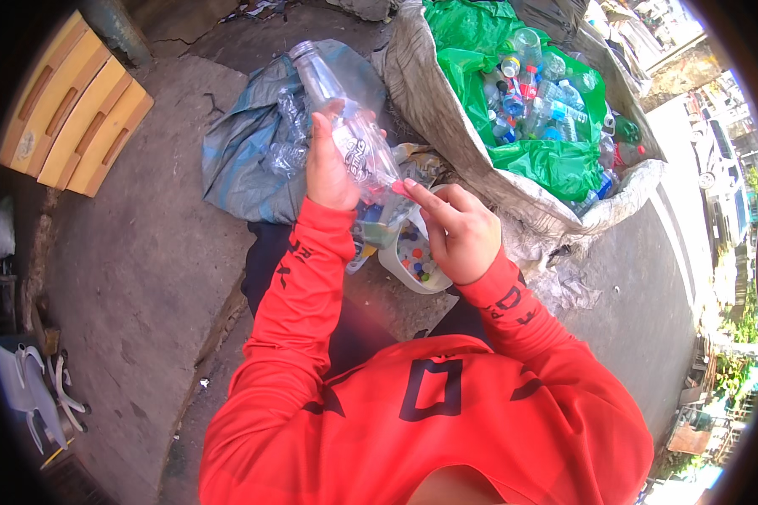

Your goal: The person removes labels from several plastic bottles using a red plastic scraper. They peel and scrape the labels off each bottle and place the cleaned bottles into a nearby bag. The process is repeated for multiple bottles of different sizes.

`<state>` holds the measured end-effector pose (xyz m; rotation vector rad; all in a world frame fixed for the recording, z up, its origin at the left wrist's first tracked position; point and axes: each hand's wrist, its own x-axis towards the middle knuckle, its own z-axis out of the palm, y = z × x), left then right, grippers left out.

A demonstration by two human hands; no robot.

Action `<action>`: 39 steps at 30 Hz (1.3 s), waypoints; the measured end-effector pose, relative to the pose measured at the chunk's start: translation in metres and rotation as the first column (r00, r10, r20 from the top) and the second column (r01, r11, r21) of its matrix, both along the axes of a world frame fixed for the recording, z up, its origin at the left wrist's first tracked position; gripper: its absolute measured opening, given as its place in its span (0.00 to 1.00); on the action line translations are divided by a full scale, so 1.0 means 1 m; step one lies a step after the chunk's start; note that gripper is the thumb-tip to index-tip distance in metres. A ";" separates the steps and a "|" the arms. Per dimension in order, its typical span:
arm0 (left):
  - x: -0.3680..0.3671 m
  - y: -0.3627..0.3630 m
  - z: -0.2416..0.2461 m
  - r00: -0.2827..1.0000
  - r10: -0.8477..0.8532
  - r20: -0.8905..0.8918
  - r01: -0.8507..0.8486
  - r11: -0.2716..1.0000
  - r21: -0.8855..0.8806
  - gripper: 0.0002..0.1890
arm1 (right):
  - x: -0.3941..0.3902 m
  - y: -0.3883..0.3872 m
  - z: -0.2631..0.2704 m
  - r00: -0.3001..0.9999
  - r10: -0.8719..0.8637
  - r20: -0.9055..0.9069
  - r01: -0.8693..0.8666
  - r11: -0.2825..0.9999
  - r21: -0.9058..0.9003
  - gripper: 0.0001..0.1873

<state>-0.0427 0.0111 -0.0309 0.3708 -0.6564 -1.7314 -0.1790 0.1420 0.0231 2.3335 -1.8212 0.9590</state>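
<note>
My left hand [333, 158] is wrapped around a clear plastic bottle [360, 142] with a printed label; its open neck points up and away to the left. At the bottle's lower end, the fingertips of my right hand [458, 224] are on a small red piece [402, 188], which may be part of the label. Just below is a white tub [410, 278] holding many coloured bottle caps [417, 252]. A clear plastic container or bag [379, 232] lies partly over the tub's left side.
A blue-grey woven sack [227, 170] with crumpled clear bottles [287, 158] lies ahead. To its right, a large whitish sack [417, 82] holds a green plastic bag [543, 167] and plastic bottles [537, 101]. Wooden drawers [76, 107] stand upper left; a grey chair [35, 391] is lower left.
</note>
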 end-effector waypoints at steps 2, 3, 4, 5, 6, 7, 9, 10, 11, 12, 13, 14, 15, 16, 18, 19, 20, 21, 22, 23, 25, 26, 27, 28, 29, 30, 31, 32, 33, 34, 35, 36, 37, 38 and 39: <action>0.000 0.000 -0.001 0.998 -0.060 -0.036 0.061 0.998 0.011 0.28 | 0.001 -0.002 -0.001 1.000 -0.004 -0.015 0.004 1.000 -0.003 0.22; -0.001 0.000 -0.002 0.998 -0.058 -0.039 0.058 0.998 0.005 0.27 | 0.002 -0.004 -0.001 1.000 -0.002 -0.004 0.002 1.000 -0.012 0.22; -0.001 -0.001 -0.002 0.998 -0.055 -0.041 0.055 0.998 -0.001 0.26 | 0.003 -0.005 -0.002 1.000 -0.012 -0.015 0.012 1.000 -0.028 0.22; -0.002 -0.001 -0.003 0.998 -0.051 -0.044 0.051 0.999 -0.007 0.25 | 0.003 -0.006 -0.002 1.000 -0.018 -0.011 0.017 0.999 -0.051 0.21; -0.003 -0.002 -0.003 1.000 -0.016 -0.006 0.016 1.000 -0.004 0.25 | 0.002 -0.007 -0.003 1.000 -0.022 -0.007 0.021 0.998 -0.063 0.20; -0.003 -0.002 -0.004 0.999 0.019 0.032 -0.019 1.000 -0.003 0.25 | 0.001 -0.008 -0.003 1.000 -0.022 -0.018 0.020 0.996 -0.092 0.20; -0.004 -0.002 -0.004 0.998 0.036 0.049 -0.036 0.999 0.012 0.26 | -0.001 -0.010 -0.006 0.999 -0.019 -0.045 0.014 0.994 -0.105 0.20; -0.004 -0.002 -0.004 0.999 0.019 0.027 -0.020 0.999 0.026 0.27 | -0.002 -0.012 -0.007 0.999 -0.009 -0.030 0.006 0.995 -0.100 0.21; -0.004 -0.001 -0.005 1.000 0.002 0.005 -0.002 0.999 0.040 0.28 | -0.004 -0.013 -0.009 1.000 0.002 -0.021 -0.003 0.997 -0.079 0.21; -0.004 -0.001 -0.005 1.000 -0.025 -0.011 0.026 0.998 0.060 0.29 | -0.006 -0.015 -0.011 1.000 0.010 0.007 -0.009 0.996 -0.092 0.22; -0.004 0.000 -0.005 0.998 -0.053 -0.029 0.055 0.995 0.079 0.30 | -0.005 -0.019 -0.015 0.970 0.065 0.235 -0.069 0.998 0.008 0.22; -0.004 0.000 -0.005 0.996 -0.070 -0.046 0.075 0.992 0.100 0.31 | -0.004 -0.024 -0.018 0.878 0.096 0.468 -0.137 0.989 0.055 0.21; -0.005 0.000 -0.006 0.998 -0.059 -0.020 0.061 0.993 0.097 0.31 | -0.004 -0.027 -0.021 0.752 0.063 0.657 -0.205 0.968 0.142 0.21; -0.006 0.000 -0.006 0.999 -0.035 0.006 0.034 0.995 0.092 0.31 | -0.007 -0.028 -0.022 0.458 -0.120 0.881 -0.384 0.867 0.318 0.21; -0.008 0.000 -0.006 0.995 0.018 0.095 -0.024 0.998 0.066 0.30 | -0.011 -0.028 -0.023 0.854 0.022 0.519 -0.168 0.958 0.235 0.21; -0.009 0.000 -0.006 0.993 0.030 0.114 -0.035 0.999 0.041 0.30 | -0.013 -0.028 -0.022 0.965 -0.002 0.261 -0.047 0.983 0.179 0.22; -0.010 0.000 -0.007 0.989 0.037 0.142 -0.041 0.999 0.024 0.30 | -0.013 -0.028 -0.021 0.981 -0.003 0.192 -0.017 0.995 0.102 0.21; -0.011 0.001 -0.007 0.982 0.038 0.183 -0.042 0.999 0.018 0.30 | -0.013 -0.028 -0.020 0.981 -0.013 0.192 -0.008 0.994 0.110 0.21; -0.013 0.003 -0.008 0.989 0.018 0.144 -0.023 0.999 0.029 0.30 | -0.013 -0.027 -0.019 0.981 -0.020 0.193 0.001 0.995 0.099 0.21; -0.014 0.004 -0.009 0.993 -0.008 0.115 0.002 0.999 0.051 0.30 | -0.011 -0.028 -0.017 0.981 -0.026 0.193 0.009 0.996 0.089 0.21; -0.018 0.008 -0.012 0.996 -0.034 0.077 0.028 0.996 0.079 0.30 | -0.007 -0.029 -0.015 0.981 -0.066 0.183 0.055 0.996 0.064 0.21; -0.021 0.010 -0.015 0.997 -0.035 0.069 0.029 0.996 0.085 0.30 | -0.006 -0.030 -0.015 0.981 -0.087 0.175 0.076 0.995 0.069 0.21; -0.023 0.012 -0.017 0.998 -0.033 0.045 0.030 0.998 0.049 0.30 | -0.005 -0.031 -0.014 0.980 -0.102 0.171 0.096 0.995 0.041 0.21; -0.027 0.013 -0.020 0.996 -0.031 0.088 0.026 0.998 0.060 0.30 | -0.006 -0.034 -0.013 0.979 -0.118 0.163 0.115 0.993 0.030 0.21; -0.031 0.014 -0.023 0.993 -0.026 0.115 0.023 0.999 0.029 0.29 | -0.007 -0.035 -0.013 0.978 -0.136 0.156 0.134 0.991 0.018 0.21; -0.034 0.014 -0.026 0.984 -0.040 0.173 0.030 0.998 0.058 0.29 | -0.009 -0.038 -0.013 0.968 -0.092 0.235 0.084 0.995 0.048 0.21; -0.036 0.014 -0.029 0.985 0.012 0.171 -0.008 1.000 -0.025 0.28 | -0.012 -0.042 -0.014 0.948 -0.052 0.313 0.031 0.997 0.072 0.20; -0.037 0.013 -0.031 0.979 0.042 0.200 -0.033 0.998 -0.048 0.27 | -0.014 -0.043 -0.016 0.920 -0.016 0.391 -0.022 0.996 0.091 0.19; -0.038 0.012 -0.034 0.971 0.074 0.229 -0.058 0.996 -0.075 0.27 | -0.015 -0.045 -0.018 0.758 -0.070 0.649 -0.092 0.973 0.213 0.18; -0.039 0.011 -0.035 0.953 0.106 0.283 -0.081 0.992 -0.102 0.26 | -0.017 -0.047 -0.020 0.495 -0.165 0.853 -0.207 0.931 0.300 0.16; -0.039 0.012 -0.036 0.932 0.141 0.334 -0.103 0.986 -0.128 0.25 | -0.017 -0.048 -0.024 0.380 -0.205 0.902 -0.229 0.924 0.306 0.15; -0.039 0.013 -0.037 0.908 0.194 0.371 -0.130 0.973 -0.191 0.24 | -0.016 -0.049 -0.028 0.334 -0.194 0.922 -0.228 0.933 0.279 0.13; -0.038 0.013 -0.036 0.910 0.173 0.377 -0.127 0.981 -0.144 0.23 | -0.016 -0.050 -0.031 0.370 -0.207 0.906 -0.199 0.935 0.295 0.12; -0.038 0.016 -0.036 0.918 0.157 0.365 -0.115 0.984 -0.136 0.23 | -0.015 -0.052 -0.035 0.567 -0.210 0.796 -0.070 0.951 0.300 0.12; -0.040 0.016 -0.035 0.934 0.130 0.332 -0.078 0.983 -0.165 0.22 | -0.017 -0.053 -0.037 0.710 -0.252 0.658 0.069 0.954 0.291 0.12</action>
